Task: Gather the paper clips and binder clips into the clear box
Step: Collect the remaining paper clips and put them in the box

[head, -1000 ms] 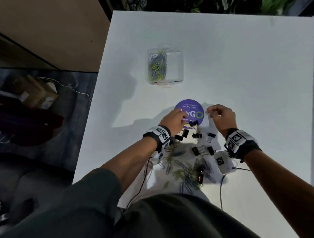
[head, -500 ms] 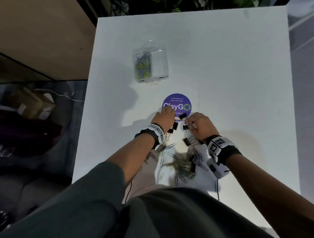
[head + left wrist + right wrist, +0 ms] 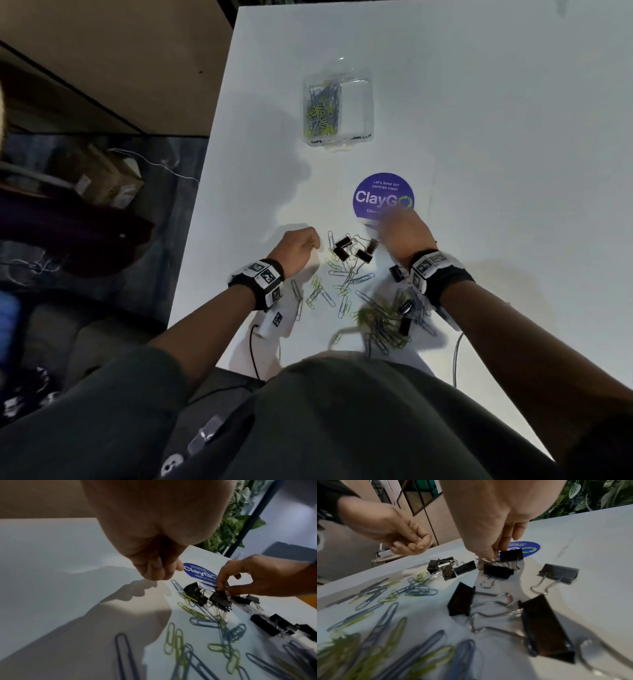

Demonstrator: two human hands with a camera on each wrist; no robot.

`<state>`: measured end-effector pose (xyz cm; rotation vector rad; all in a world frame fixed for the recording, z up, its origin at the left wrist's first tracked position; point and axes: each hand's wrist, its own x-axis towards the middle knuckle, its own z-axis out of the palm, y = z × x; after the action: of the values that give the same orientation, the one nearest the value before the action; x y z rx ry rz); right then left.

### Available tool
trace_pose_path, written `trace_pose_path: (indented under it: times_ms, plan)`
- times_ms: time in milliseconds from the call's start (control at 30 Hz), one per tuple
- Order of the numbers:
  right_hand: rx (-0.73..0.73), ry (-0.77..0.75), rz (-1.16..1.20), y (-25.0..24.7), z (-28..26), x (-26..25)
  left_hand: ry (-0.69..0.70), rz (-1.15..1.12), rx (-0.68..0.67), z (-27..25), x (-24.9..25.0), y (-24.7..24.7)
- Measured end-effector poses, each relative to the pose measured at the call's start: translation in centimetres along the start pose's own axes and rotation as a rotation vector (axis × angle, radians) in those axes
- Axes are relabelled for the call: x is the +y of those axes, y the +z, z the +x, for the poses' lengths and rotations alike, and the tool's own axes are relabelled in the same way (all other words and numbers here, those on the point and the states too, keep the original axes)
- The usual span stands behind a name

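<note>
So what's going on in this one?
A person is clearing paper clips and binder clips off a white table. The right hand pinches the wire handle of a black binder clip beside the purple sticker. The left hand is curled around something small and yellowish. The clear box farther up the table holds only paper clips; most clips remain loose.

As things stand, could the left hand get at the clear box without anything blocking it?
Probably yes. Bare white table lies between the left hand and the clear box; the clips lie nearer the person. But its fingers look curled, seemingly pinching something small, and the box sits well ahead.
</note>
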<state>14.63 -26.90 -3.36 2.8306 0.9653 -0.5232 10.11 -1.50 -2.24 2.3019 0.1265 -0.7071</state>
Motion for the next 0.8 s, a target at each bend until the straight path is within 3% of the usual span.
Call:
trace_pose_path:
  times_ms: [67,167,400,633,700,800]
  plan:
    - [0.043,0.011,0.003,-0.2,-0.5,-0.5,-0.075,-0.123,-0.033,-1.1,-0.1,0.6]
    - [0.134,0.058,0.054,0.0,-1.2,-0.9,-0.084,-0.107,-0.084,-2.4,0.6,2.1]
    - [0.237,0.223,0.525,0.7,-4.3,-1.4,0.101,0.461,-0.14,-3.7,2.3,6.1]
    - [-0.025,0.134,0.933,0.9,-7.0,-5.9,0.125,0.563,-0.026,-4.2,2.6,8.4]
    - [-0.118,0.115,0.908,0.9,-6.9,-6.9,0.116,0.603,-0.041,-4.5,2.7,8.2]
    - [-0.153,0.057,0.687,1.7,-6.2,-7.8,0.118,0.641,-0.061,-4.9,2.4,7.6]
